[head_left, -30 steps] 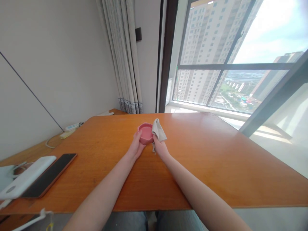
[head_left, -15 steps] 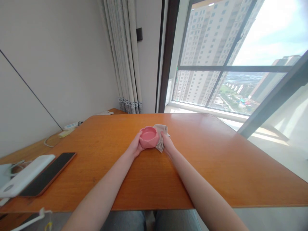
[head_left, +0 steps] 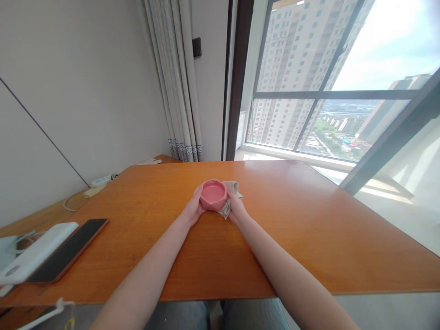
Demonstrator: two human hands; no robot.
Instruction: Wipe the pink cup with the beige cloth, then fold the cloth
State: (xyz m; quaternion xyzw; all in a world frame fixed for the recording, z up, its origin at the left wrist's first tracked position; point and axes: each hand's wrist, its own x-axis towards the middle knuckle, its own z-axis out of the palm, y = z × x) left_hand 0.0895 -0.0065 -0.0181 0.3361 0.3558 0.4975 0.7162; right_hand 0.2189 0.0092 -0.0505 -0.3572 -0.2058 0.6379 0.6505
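Black phone (head_left: pixel 70 250) + white box (head_left: pixel 36 258), far left.

Both bare forearms rise from the bottom edge of the frame and converge toward its centre, the two stretched well forward and drawing close at the wrists. The left hand (head_left: pixel 193 210) sits just left of centre, fingers curled forward and upward in a cupping grip, thumb on the near side. The right hand (head_left: pixel 235 208) sits just right of centre, palm turned inward toward the left hand, fingers bent closed in a grasp. The two hands lie level with each other, near but apart.
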